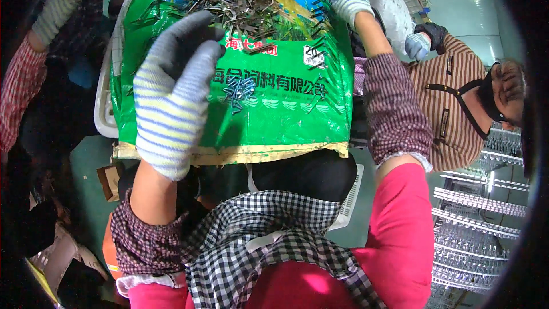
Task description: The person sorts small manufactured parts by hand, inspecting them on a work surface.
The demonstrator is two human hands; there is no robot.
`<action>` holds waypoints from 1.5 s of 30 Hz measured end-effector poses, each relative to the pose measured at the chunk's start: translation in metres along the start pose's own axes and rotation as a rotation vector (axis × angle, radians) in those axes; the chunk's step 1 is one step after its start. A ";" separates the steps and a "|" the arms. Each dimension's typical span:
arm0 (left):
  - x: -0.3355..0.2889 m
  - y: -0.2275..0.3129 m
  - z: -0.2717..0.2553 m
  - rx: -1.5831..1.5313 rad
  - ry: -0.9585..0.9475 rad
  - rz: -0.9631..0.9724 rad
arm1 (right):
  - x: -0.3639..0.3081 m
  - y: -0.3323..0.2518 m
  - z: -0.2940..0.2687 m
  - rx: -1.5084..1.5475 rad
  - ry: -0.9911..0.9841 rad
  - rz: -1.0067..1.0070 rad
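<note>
Green sack [274, 129] underneath, and the left hand [174, 91] hovers, thumb and fingers parted; right hand [350, 4] at its upper right edge, pinch impossible to tell. Between them, metal strips [243, 14] lie heaped: lifting them singly, lightly, should avoid tangles. Beyond, striped co-worker [426, 83].

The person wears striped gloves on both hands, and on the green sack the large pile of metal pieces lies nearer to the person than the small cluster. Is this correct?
Not quite: the head view shows the large pile of metal pieces farther away and the small cluster nearer. The green sack and the striped gloves are right.
</note>
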State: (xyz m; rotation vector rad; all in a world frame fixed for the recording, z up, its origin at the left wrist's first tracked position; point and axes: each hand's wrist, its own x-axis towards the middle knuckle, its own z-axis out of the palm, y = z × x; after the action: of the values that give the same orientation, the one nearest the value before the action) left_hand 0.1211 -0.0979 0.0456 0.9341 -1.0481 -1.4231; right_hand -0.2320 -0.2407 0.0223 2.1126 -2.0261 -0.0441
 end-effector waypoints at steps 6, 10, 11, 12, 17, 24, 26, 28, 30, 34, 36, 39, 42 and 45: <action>0.012 -0.005 -0.017 -0.086 0.080 0.047 | -0.075 -0.102 -0.019 0.237 0.007 -0.487; 0.019 -0.009 -0.026 -0.105 0.087 0.110 | -0.088 -0.130 -0.016 0.055 -0.070 -0.505; 0.020 -0.010 -0.027 -0.113 0.090 0.118 | -0.088 -0.129 -0.010 0.019 -0.035 -0.536; 0.021 -0.011 -0.031 -0.120 0.096 0.121 | -0.088 -0.132 -0.013 0.033 -0.014 -0.571; 0.024 -0.010 -0.044 -0.072 0.090 0.130 | -0.087 -0.137 -0.039 0.453 -0.162 -0.454; 0.025 -0.010 -0.047 -0.129 0.098 0.165 | -0.060 -0.136 -0.037 0.606 -0.046 -0.201; 0.026 -0.012 -0.048 -0.126 0.103 0.174 | -0.048 -0.134 -0.023 0.617 -0.052 -0.170; 0.026 -0.012 -0.051 -0.120 0.115 0.182 | -0.043 -0.140 -0.023 0.614 -0.078 -0.103; 0.024 -0.012 -0.052 -0.143 0.126 0.173 | -0.043 -0.150 -0.029 0.530 0.034 -0.163; 0.021 -0.006 -0.051 -0.164 0.167 0.193 | -0.036 -0.185 -0.058 0.348 0.186 -0.256; 0.020 -0.006 -0.051 -0.164 0.148 0.207 | -0.024 -0.204 -0.059 0.274 0.153 -0.261; 0.025 -0.014 -0.045 -0.197 0.133 0.206 | 0.006 -0.226 -0.041 0.148 0.023 -0.232; 0.027 -0.017 -0.047 -0.219 0.153 0.186 | 0.019 -0.232 -0.030 0.147 -0.164 -0.223; 0.027 -0.015 -0.046 -0.220 0.136 0.186 | 0.016 -0.200 -0.040 0.394 -0.194 -0.160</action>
State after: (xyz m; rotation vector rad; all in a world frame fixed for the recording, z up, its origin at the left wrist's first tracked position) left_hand 0.1574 -0.1294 0.0179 0.7429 -0.8355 -1.2724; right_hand -0.0273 -0.2457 0.0282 2.5987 -2.1072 0.1422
